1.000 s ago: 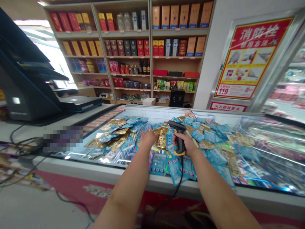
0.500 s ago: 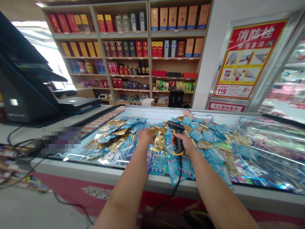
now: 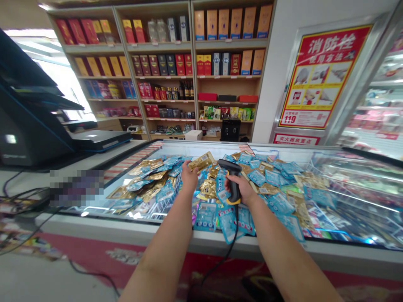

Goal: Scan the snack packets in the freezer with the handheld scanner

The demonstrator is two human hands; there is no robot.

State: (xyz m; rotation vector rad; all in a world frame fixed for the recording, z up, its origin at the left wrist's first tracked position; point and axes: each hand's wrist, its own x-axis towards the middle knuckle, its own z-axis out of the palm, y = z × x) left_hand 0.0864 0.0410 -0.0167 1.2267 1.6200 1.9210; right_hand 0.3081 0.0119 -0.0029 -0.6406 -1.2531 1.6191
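My left hand (image 3: 190, 178) is closed on the near end of a gold packet (image 3: 202, 161), which is lifted and tilted above the pile. In my right hand (image 3: 241, 188) is a black and yellow barcode scanner (image 3: 233, 178), its head to the upper left, near the gold packet but apart from it. A black cable (image 3: 231, 247) hangs from the scanner's handle over the front edge. Below both hands lie blue packets (image 3: 206, 214) and more gold packets (image 3: 208, 188), heaped on the glass top of a chest freezer (image 3: 132, 216).
Another heap of gold and blue packets (image 3: 151, 180) lies to the left. A black checkout machine (image 3: 28, 126) with a flat scale plate (image 3: 100, 136) stands on the left counter. Shelves of boxed bottles (image 3: 163, 65) rise behind. Loose cables (image 3: 94, 274) trail at the lower left.
My left hand has raised a gold packet from the pile and turned it up towards the scanner. The scanner stays in my right hand, nearly still. The view has shifted slightly.
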